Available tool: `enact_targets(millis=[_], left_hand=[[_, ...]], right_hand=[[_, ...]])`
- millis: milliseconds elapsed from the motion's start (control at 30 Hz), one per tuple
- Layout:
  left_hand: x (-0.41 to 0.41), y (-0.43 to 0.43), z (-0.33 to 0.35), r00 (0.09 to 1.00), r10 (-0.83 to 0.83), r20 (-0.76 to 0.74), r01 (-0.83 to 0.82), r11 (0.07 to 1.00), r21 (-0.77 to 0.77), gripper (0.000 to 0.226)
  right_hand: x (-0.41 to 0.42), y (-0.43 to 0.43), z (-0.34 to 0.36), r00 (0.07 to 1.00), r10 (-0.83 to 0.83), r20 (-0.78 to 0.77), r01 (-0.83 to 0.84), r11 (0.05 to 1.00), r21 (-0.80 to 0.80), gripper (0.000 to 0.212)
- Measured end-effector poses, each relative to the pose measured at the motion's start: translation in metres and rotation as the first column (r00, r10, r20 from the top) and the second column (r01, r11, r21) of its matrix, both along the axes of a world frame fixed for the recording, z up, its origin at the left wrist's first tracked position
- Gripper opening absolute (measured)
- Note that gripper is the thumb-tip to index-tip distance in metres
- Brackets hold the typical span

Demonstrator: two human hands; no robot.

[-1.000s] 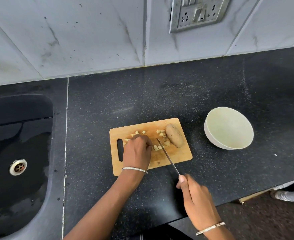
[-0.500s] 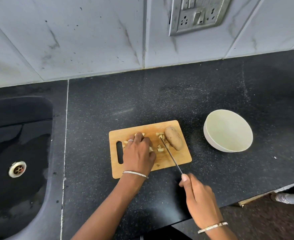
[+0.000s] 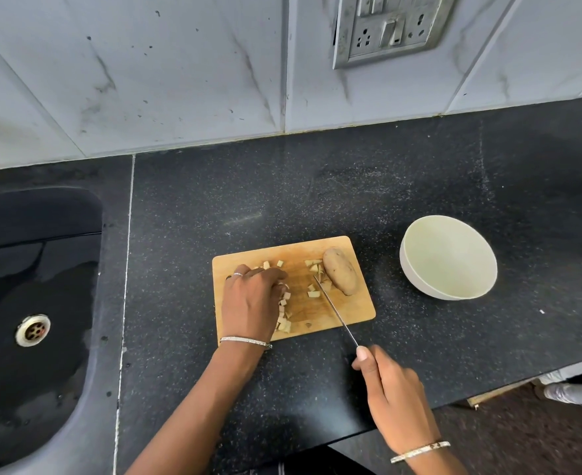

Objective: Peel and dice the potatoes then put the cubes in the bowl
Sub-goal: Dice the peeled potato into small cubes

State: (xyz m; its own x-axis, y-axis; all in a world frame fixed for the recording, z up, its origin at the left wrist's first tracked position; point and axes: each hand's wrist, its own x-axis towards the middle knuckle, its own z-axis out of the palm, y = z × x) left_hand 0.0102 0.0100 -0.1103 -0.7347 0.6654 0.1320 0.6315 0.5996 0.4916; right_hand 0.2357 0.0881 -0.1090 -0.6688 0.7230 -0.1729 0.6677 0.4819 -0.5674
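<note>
On the board [image 3: 354, 311] there's cubes [image 3: 313, 294] cut and 1 potato [image 3: 340, 275] unpeeled, bowl [image 3: 407, 277] empty, left hand [image 3: 250, 303] cupping cubes, right hand [image 3: 396, 399] gripping the knife [image 3: 335, 310].

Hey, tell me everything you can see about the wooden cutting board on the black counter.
The rectangular light wooden cutting board, rounded at the corners, lies flat on the black speckled countertop, left of the white bowl. Pale potato cubes and one whole brown potato lie on it. The left hand covers its left part; the steel knife in the right hand has its tip over it.
</note>
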Motion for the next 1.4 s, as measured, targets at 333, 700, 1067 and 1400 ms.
enact_targets(millis=[333, 700, 1067, 1400], left_hand=[[0.027, 0.019, -0.001, 0.999, -0.012, -0.041, 0.011, 1.0, -0.024, 0.007], [0.027, 0.027, -0.007, 0.999, 0.02, -0.027, -0.023, 0.989, -0.144, 0.011], [0.026, 0.023, -0.008, 0.998, 0.056, -0.011, -0.057, 0.991, -0.119, 0.014], [0.026, 0.027, -0.006, 0.998, 0.056, 0.011, -0.054, 0.988, -0.146, 0.01]], right_hand=[[0.002, 0.007, -0.006, 0.998, -0.032, -0.046, 0.032, 0.999, 0.001, 0.053], [-0.009, 0.005, 0.004, 0.999, 0.017, -0.03, -0.019, 0.997, -0.07, 0.052], [-0.013, 0.003, 0.005, 0.999, 0.053, 0.001, -0.053, 0.998, -0.022, 0.06], [-0.015, 0.003, 0.011, 0.999, 0.032, 0.002, -0.032, 0.996, -0.085, 0.053]])
